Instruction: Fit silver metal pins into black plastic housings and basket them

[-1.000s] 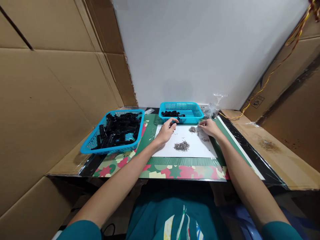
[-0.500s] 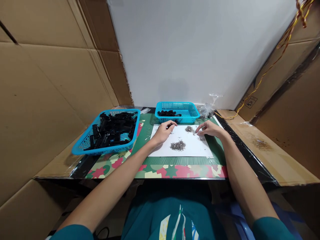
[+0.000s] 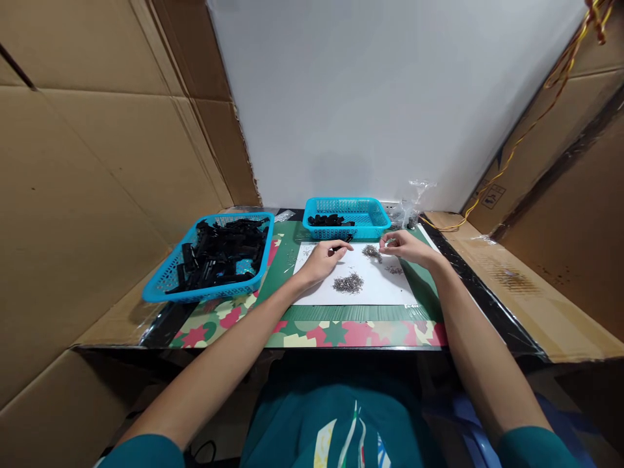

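My left hand is over the left part of a white sheet, its fingers curled around a small black part that shows partly above them. My right hand is at the sheet's upper right, its fingertips pinched beside a small pile of metal pieces; what they hold is too small to make out. A larger pile of metal pieces lies near the sheet's middle, below and between both hands. Some loose bits are scattered under my right hand.
A large blue basket full of black parts stands at the left. Behind the sheet is a smaller blue basket with black pieces in its left side. Clear plastic bags stand to its right. Cardboard walls flank the table; a yellow wire hangs at right.
My left hand has shifted slightly to the right, and the black part in it now shows more. My right hand has lifted a little away from the sheet, its fingertips closer together.
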Demonstrator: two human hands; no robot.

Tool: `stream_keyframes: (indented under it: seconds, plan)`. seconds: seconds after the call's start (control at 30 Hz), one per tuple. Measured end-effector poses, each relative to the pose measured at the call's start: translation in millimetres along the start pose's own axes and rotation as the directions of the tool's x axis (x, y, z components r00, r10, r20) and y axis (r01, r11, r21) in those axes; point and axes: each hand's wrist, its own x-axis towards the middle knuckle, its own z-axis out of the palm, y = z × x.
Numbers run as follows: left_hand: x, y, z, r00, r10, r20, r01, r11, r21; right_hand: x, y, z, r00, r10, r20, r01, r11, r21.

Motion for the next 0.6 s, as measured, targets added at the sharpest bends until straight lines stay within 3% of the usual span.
stream_keyframes:
  seconds: [0.13,0.3,0.43,0.6]
  plan:
    - [-3.0,2.6,5.5,0.999,0.047,0.003,-0.047,0.998,-0.034,3.2,-26.4,30.5,0.996,-0.076,-0.050,0.086,0.972,0.221]
    - [-2.5,8.1,5.9,0.997,0.070,-0.022,-0.072,0.988,-0.139,11.1,-43.1,63.1,0.985,-0.097,-0.139,0.138,0.935,0.326]
    - [2.8,5.1,-0.4,0.995,0.083,-0.058,-0.090,0.987,-0.134,14.3,-41.8,69.7,0.978,-0.077,-0.195,0.148,0.913,0.381]
    - [1.8,5.7,-1.0,0.994,0.100,-0.041,-0.104,0.988,-0.111,12.4,-40.8,69.3,0.972,-0.096,-0.214,0.164,0.931,0.325]
